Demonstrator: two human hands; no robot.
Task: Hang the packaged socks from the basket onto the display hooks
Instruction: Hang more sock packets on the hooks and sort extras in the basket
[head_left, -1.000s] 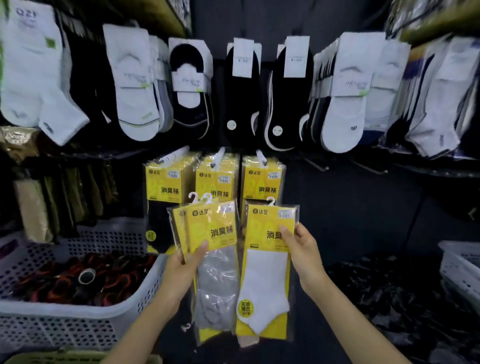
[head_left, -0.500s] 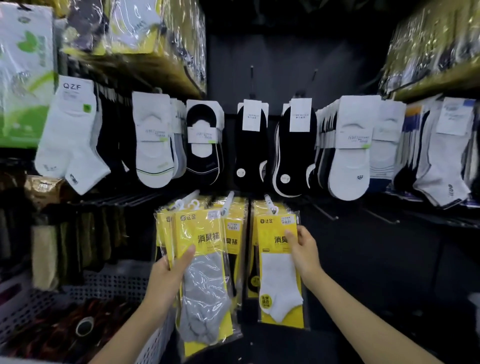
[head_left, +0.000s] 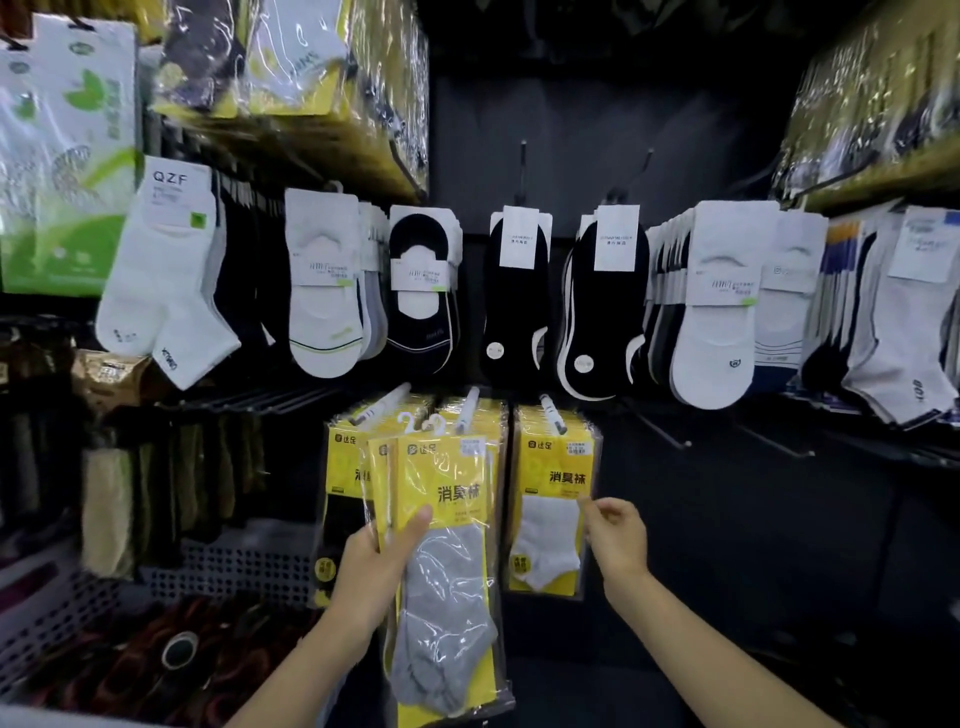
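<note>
My left hand (head_left: 371, 564) grips a small stack of yellow packets of grey socks (head_left: 441, 571), held upright in front of the lower display hooks. A yellow packet with white socks (head_left: 553, 499) hangs on the right-hand hook (head_left: 550, 410), in front of other yellow packets. My right hand (head_left: 615, 535) hovers just to the right of that packet, fingers loosely curled, holding nothing. Two more hooks (head_left: 470, 402) to the left carry yellow packets, one with black socks (head_left: 340, 488). The white perforated basket (head_left: 57, 618) sits at lower left.
Above hang rows of white and black no-show socks (head_left: 514, 296) on hooks. Wrapped packs (head_left: 291, 67) sit on the upper left shelf. Bare hooks (head_left: 670, 434) stick out at the right of the lower row. Dark rolled items (head_left: 171, 670) fill the basket.
My right hand has let go of the white-sock packet, which now hangs on the right hook. The view has tilted up. My left hand still holds the grey-sock packets.
</note>
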